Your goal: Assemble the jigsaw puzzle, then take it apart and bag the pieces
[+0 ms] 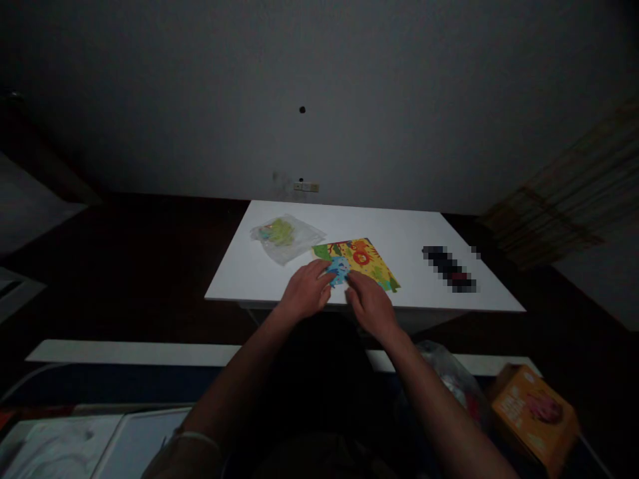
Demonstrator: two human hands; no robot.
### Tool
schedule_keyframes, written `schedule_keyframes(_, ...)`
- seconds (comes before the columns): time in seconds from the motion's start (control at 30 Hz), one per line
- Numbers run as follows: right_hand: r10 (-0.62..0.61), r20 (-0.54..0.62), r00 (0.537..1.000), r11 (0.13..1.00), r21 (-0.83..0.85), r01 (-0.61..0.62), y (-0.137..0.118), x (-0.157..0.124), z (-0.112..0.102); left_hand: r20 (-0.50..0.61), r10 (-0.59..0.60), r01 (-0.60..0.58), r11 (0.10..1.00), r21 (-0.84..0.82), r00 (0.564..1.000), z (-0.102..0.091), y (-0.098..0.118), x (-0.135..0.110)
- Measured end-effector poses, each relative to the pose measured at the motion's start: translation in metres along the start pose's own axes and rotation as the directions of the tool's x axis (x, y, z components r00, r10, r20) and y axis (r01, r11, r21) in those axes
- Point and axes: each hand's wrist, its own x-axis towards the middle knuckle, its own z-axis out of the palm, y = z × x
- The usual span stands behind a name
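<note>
Left hand (305,291) and right hand (368,305), fingers together, pinch a blue puzzle piece (340,269) at the near-left edge of the colourful puzzle board (364,261) on the white table (279,266). Step in hand appears to be fitting; seating calls for alignment. Plastic bag (285,236) lies far left.

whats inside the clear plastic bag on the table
The clear plastic bag holds something green with a bit of orange, probably small pieces. The crinkled plastic and dim light hide their shape and number.
</note>
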Motion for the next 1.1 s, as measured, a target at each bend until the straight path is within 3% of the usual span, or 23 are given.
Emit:
schedule_keyframes(0.17, -0.078, 0.088, 0.993, 0.992, -0.093, 0.086, 0.01, -0.022, -0.003, 0.134, -0.036, 0.04, 0.999, -0.026, 0.99, 0.024, 0.031, -0.001)
schedule_keyframes(0.47, -0.207, 0.145, 0.967, 0.977, -0.029, 0.213, 0.028, -0.02, -0.021, 0.158, 0.012, -0.017, 0.999, 0.029, 0.987, 0.022, 0.048, -0.007)
schedule_keyframes(0.67, -0.196, 0.102, 0.975, 0.978, -0.057, 0.202, 0.029, -0.025, -0.017, 0.182, 0.015, -0.002, 0.998, -0.069, 0.983, 0.019, 0.046, -0.002)
schedule_keyframes(0.87, -0.232, 0.018, 0.973, 0.968, -0.091, 0.232, 0.032, -0.028, -0.012, 0.04, -0.204, 0.207, 0.971, -0.123, 0.978, 0.021, 0.026, 0.004)
schedule_keyframes(1.1, -0.225, 0.068, 0.972, 0.971, -0.069, 0.23, 0.038, -0.028, -0.015, 0.166, -0.038, 0.037, 0.999, 0.009, 0.985, 0.016, 0.021, -0.008)
